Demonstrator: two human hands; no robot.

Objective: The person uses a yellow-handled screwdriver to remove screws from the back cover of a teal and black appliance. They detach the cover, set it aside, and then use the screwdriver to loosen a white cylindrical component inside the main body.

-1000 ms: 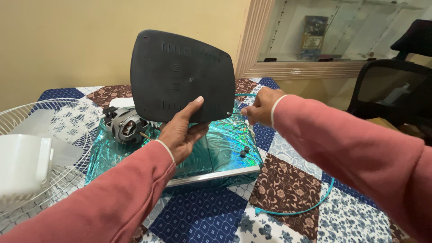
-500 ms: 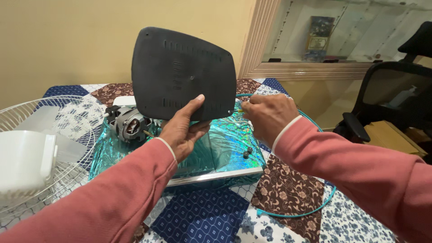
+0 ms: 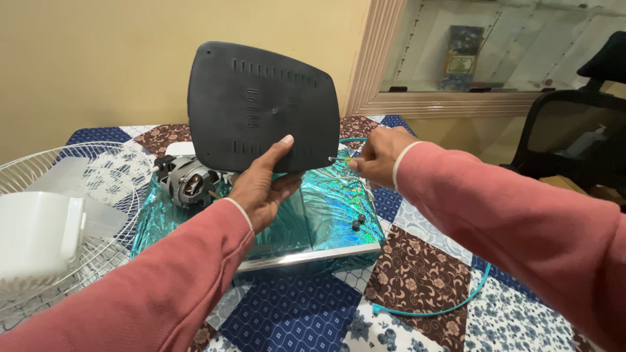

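My left hand [image 3: 264, 186] grips the lower edge of a black plastic plate [image 3: 261, 104] with slots and holds it upright above the table. Pinched in my right hand [image 3: 381, 156] is a small screwdriver [image 3: 340, 159], and its tip touches the plate's lower right corner. Below the plate lies a box wrapped in shiny teal foil [image 3: 326, 215]. A bare electric motor [image 3: 189, 182] rests on the box's left end, and two small dark screws [image 3: 357, 221] lie near its right edge.
A white wire fan guard [image 3: 98, 176] and a white plastic housing [image 3: 36, 238] lie at the left of the patchwork tablecloth [image 3: 417, 280]. A teal cable [image 3: 450, 306] loops off the right side. A black office chair [image 3: 574, 137] stands at the far right.
My right hand has drawn in from the right and brought the screwdriver tip to the plate's lower right corner. My left hand keeps holding the plate upright.
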